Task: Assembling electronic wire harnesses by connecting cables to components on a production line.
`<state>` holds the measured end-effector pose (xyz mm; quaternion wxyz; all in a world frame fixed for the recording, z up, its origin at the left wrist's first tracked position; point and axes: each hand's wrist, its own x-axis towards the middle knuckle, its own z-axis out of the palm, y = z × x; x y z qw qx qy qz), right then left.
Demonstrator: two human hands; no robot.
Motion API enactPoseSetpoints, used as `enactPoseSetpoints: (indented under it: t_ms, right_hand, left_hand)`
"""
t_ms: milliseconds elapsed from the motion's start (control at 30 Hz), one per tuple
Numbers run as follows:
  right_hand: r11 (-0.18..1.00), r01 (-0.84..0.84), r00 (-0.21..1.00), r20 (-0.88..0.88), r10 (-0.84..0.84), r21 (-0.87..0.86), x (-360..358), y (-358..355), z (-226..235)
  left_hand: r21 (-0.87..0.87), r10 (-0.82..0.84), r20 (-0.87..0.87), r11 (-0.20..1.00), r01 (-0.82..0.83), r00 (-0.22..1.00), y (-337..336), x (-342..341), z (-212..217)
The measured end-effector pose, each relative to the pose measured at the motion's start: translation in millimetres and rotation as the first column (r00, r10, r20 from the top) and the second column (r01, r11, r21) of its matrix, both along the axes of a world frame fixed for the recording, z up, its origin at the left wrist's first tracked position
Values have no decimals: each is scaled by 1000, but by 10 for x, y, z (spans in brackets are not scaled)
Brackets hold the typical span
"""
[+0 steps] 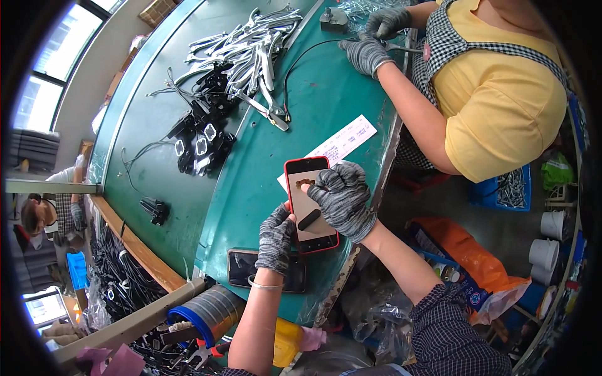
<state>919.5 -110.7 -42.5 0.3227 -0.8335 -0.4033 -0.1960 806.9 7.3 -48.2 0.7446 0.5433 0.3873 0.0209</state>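
Observation:
My left hand (pixel 276 241), in a grey knit glove with bare fingertips, holds a smartphone (pixel 318 237) in a red case by its left edge. A pale picture with a dark shape fills the screen. Over the phone's upper right, my gloved right hand (pixel 343 200) has its fingers curled, with one bare fingertip at the screen; it hides part of the phone. A printed paper slip (pixel 351 139) lies partly behind the phone. Under my left wrist, a second dark phone (pixel 241 268) rests on the green table (pixel 257 194).
Silver lever-like metal parts (pixel 266 59) are heaped at the back, beside black cabled parts (pixel 204 135). A co-worker's gloved hands (pixel 370 55) work at far right. A wire spool (pixel 213 313) stands near left; an orange bag (pixel 464 250) and blue bin (pixel 517 194) sit right of the table.

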Motion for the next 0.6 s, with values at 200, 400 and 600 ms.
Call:
enactPoseSetpoints:
  t_ms: [200,400,600]
  right_hand:
    - [1000,-28,999,26,27,5,8,-30,26]
    - [999,-11,1000,26,12,-46,29,-141,17]
    - [998,3,996,89,3,-63,27,-210,-41]
  left_hand:
    - [-32,6,7,999,-6,1000,17,-5,-4]
    - [-88,23,32,996,-21,999,26,-16,-29]
    - [-88,30,31,996,-27,999,47,-39,-75]
